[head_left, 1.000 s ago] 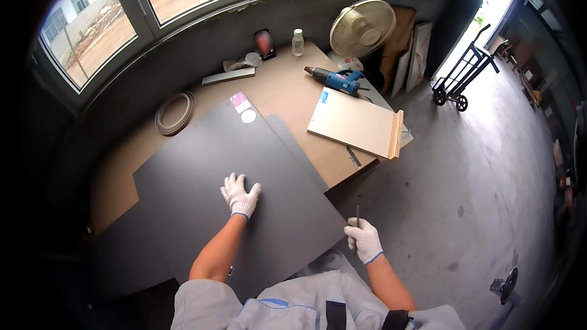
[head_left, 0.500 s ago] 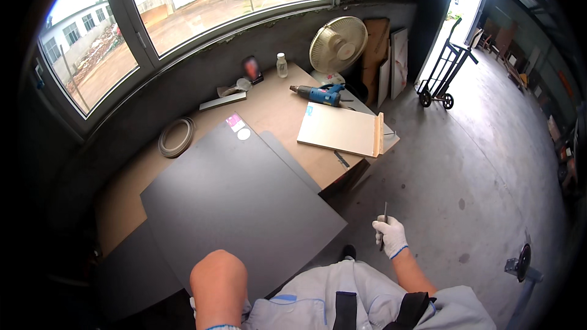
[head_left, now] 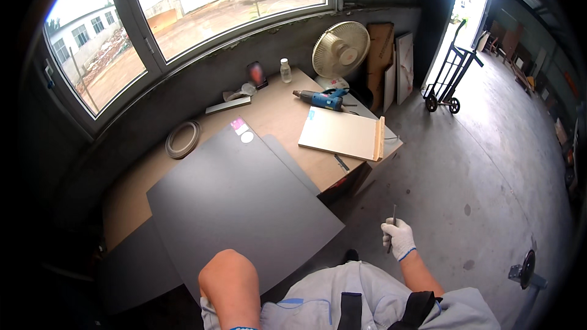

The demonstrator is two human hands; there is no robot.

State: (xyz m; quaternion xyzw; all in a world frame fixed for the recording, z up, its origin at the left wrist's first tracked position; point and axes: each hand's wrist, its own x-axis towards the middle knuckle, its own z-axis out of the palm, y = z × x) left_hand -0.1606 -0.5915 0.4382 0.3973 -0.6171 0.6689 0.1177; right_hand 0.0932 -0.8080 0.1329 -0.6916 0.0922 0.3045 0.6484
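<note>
My right hand (head_left: 400,239), in a white knit glove with a blue cuff, is closed round a slim dark tool (head_left: 394,212), perhaps a file. Its narrow end points up from the fist, over the floor to the right of the table. My left arm (head_left: 231,284) is bent, the elbow toward the table. Only the blue edge of that glove's cuff shows at the lower rim; the left hand itself is out of the picture. In front of me a large dark grey panel (head_left: 238,201) lies on the brown table (head_left: 131,198), its near corner overhanging the table edge.
On the table are a blue heat gun (head_left: 324,99), a pale board (head_left: 339,131), a coil of edging strip (head_left: 182,139) and a small bottle (head_left: 285,71). Beyond stands a fan (head_left: 341,49). A hand truck (head_left: 451,76) stands near the doorway; a metal stand (head_left: 526,275) is at right.
My right hand, still gripping the slim tool, sits slightly farther right in the picture. The bent left arm also appears shifted right. The whole view has moved a little.
</note>
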